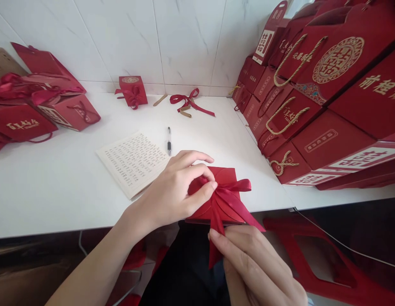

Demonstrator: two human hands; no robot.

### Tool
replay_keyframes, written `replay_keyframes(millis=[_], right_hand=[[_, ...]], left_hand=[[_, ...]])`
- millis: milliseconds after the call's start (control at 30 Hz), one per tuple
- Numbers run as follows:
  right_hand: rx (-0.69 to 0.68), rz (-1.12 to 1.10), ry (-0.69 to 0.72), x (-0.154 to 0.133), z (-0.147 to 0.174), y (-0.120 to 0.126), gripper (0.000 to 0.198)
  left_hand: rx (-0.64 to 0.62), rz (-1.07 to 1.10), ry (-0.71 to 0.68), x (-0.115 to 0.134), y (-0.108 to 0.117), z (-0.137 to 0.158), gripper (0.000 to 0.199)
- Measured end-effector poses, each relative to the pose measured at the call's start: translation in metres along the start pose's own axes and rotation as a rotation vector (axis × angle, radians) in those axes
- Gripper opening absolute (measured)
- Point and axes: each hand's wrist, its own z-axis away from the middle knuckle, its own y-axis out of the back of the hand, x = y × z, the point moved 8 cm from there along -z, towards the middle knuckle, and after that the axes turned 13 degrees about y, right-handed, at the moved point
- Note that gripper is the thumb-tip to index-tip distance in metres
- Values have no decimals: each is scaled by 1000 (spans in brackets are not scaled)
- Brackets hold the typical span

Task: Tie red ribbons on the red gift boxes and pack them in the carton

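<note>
A small red gift box (229,175) sits at the front edge of the white table, with a dark red satin ribbon (231,202) tied in a bow on its top. My left hand (181,182) reaches over the box from the left, thumb and index finger pinched on the ribbon at the knot. One loop sticks out to the right of the knot, and a loose tail hangs past the box's right corner. Below the box, my right hand (251,259) pinches the other ribbon tail between thumb and fingers.
An open notebook (130,163) with handwriting and a pen (169,142) lie left of the box. Farther back are a small bowed box (132,91) and a loose ribbon (187,102). Red gift boxes (328,127) are stacked at right; more boxes (69,112) stand left. A red stool (299,246) is below.
</note>
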Motion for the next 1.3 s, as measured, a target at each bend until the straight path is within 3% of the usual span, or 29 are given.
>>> replay_keyframes(millis=[167,433,533,633,700,767,867,933,1000,1167,1300], right_hand=[[-39,19,84,-4,-1,-4,14],[-185,97,199,-17,1,-27,9],[-191,113,204,-22,1,-36,9],[-194,107,184,-24,1,-29,11],[-141,70,57,-9,1,-8,20],[-52,31,-187,24,1,18,35],[-39,72,-334,70,-7,34,38],[-206,-16,-522,102,-8,15,47],[-301,-139,-618,117,-9,-7,53],[-286,-323,-705,118,-8,-27,48],[-266,-514,-761,120,1,-35,43]], left_hand=[[-42,-56,5,6,-3,-2,9],[-2,51,206,-5,-10,-2,7],[24,87,280,-10,-12,0,8],[39,128,259,-11,-10,0,6],[102,196,245,-16,0,1,7],[183,262,272,-26,12,4,14],[186,276,326,-38,16,6,16],[136,249,343,-40,12,6,14],[113,226,333,-38,9,8,10],[155,252,267,-31,13,19,5],[106,245,231,-27,13,23,7]])
